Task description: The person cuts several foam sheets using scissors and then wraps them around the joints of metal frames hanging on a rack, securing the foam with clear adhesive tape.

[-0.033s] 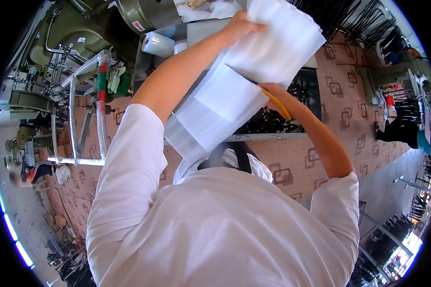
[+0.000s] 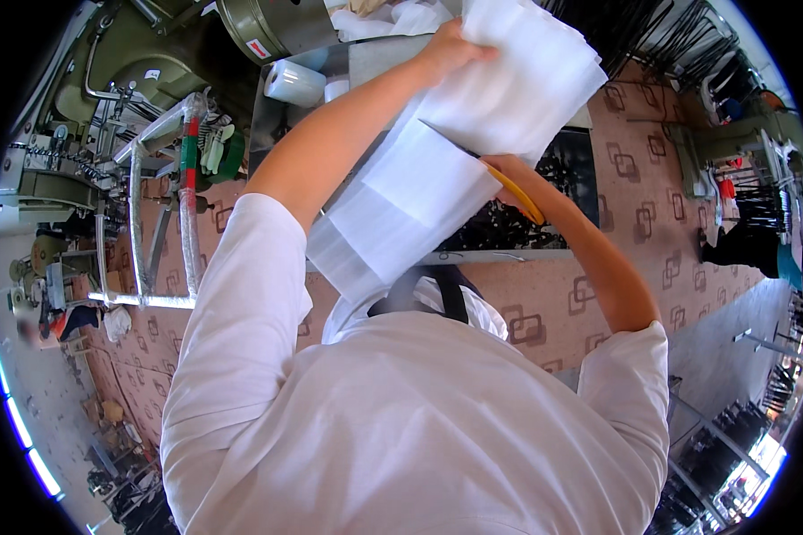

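My left hand (image 2: 455,52) grips the edge of a thick stack of thin white foam sheets (image 2: 531,76), with its thumb lying on top. The held part of the stack is lifted and bent away from me. In my right hand (image 2: 511,174) is a pair of scissors (image 2: 519,194) with a yellow handle. A dark blade line runs from that hand between the lifted stack and the lower white sheets (image 2: 410,192). These lower sheets overlap and hang over the near edge of the table. The fingers of my right hand are partly hidden by the handle and the sheets.
A black-patterned table surface (image 2: 558,187) shows right of the sheets. Rolls of clear film (image 2: 294,83) stand at its left back. A wrapped metal frame (image 2: 187,205) and green machines (image 2: 125,53) are at left; black frames (image 2: 687,36) stand at far right.
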The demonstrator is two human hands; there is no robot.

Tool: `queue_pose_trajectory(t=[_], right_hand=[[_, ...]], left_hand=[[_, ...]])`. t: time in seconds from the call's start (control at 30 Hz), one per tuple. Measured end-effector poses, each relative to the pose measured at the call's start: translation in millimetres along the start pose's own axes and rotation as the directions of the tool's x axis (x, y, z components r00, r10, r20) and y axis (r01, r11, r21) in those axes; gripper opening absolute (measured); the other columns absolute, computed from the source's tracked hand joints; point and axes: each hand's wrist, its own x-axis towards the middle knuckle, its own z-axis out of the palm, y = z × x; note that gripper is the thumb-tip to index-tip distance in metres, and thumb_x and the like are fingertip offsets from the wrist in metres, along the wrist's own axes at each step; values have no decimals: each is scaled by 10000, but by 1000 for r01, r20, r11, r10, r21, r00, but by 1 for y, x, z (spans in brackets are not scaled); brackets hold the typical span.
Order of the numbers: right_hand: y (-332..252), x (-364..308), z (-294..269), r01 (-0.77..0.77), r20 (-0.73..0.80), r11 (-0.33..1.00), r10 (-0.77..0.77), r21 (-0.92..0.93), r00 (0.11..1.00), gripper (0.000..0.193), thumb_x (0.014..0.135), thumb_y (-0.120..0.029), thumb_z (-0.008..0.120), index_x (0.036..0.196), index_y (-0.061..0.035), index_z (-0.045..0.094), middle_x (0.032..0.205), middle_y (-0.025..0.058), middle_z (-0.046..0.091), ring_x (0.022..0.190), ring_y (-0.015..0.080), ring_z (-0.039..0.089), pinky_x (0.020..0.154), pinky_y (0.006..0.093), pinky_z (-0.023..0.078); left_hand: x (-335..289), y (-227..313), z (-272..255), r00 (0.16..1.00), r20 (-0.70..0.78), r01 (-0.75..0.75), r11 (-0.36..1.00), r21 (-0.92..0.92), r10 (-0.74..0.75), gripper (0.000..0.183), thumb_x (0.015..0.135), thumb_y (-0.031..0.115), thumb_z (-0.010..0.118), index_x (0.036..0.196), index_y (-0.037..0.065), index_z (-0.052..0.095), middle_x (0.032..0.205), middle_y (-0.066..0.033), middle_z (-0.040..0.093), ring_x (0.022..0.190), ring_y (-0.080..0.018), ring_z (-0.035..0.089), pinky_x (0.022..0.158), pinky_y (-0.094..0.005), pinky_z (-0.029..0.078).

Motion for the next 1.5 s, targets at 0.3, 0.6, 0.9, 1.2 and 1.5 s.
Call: queue_pose_trajectory(t=[0.3,0.6,0.9,1.2,1.5], right_hand=[[-4,0,0,-53,-47,995,49,-79,998,147,755,-53,522,878,21,550,691,147,571,605,190,539,570,276,433],[-3,5,10,-38,-137,997,29,-66,990,111,790,-33,483,874,31,515,687,166,551,623,202,529,617,292,435],[-4,-1,18,-174,-105,984,170,-33,980,124,747,-93,568,790,22,551,646,173,552,516,222,533,518,289,429],[59,-40,16,-192,-214,926,126,-326,969,311,702,-58,590,987,0,480,846,208,569,812,353,552,724,379,437],[84,-26,42,-179,-322,930,71,-321,944,409,641,-3,551,1035,-6,440,890,237,554,851,378,532,744,413,422]], left_hand=[[3,-1,-1,1000,12,-22,1000,-8,22,416,632,28,678,1023,26,536,946,-79,594,862,-180,568,797,-313,447],[-1,-7,19,1000,-17,-4,997,-82,2,417,645,35,685,1033,42,534,960,-72,592,863,-182,565,803,-331,442],[-1,0,23,995,-84,-59,998,3,59,415,657,72,679,1039,19,524,943,-100,594,826,-188,577,773,-327,455],[-21,105,-16,942,-335,6,1000,9,-2,413,733,232,633,977,-85,529,922,-136,577,846,-214,554,724,-315,453],[-155,83,-95,908,-80,409,912,-41,-411,466,671,204,642,1063,-14,513,963,-135,589,841,-195,584,758,-292,454]])
